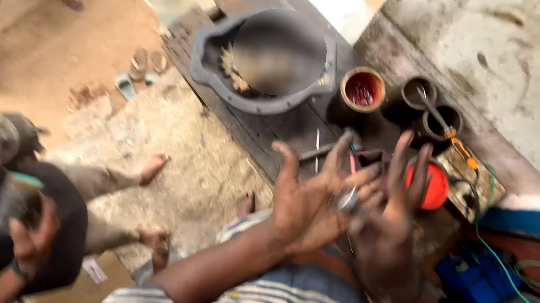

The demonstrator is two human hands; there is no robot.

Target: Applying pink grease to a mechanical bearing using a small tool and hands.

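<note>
Both hands were up in front of the person, fingers fanned wide. The left hand (pixel 305 202) showed its palm, thumb out to the left, fingers spread toward the boards. The right hand (pixel 387 217) sat just beside it, touching at the fingers, its own fingers splayed upward too. Between them, a small shiny metal piece (pixel 347 200) was caught where the two hands met; motion blur hid which fingers pinched it, and I could not tell its shape. It looked slim, its long axis running roughly up and away from the person, toward the plank tabletop (pixel 272 128).

Just past the fingertips, a thin metal rod (pixel 316 151) lay on the planks, pointing away from the person. A red round object (pixel 435 187) sat right behind the right hand. Farther back stood a big grey basin (pixel 263 60), blurred, and beside it a tin (pixel 363 90) with red inside, then two dark cups (pixel 429 108) with an orange-handled tool (pixel 452 134) leaning out of one. A green wire (pixel 505 263) ran down past a blue box (pixel 470 279).

At the left, another person's hand (pixel 33 237) gripped a dark part; bare feet (pixel 154 167) rested on the ground.
</note>
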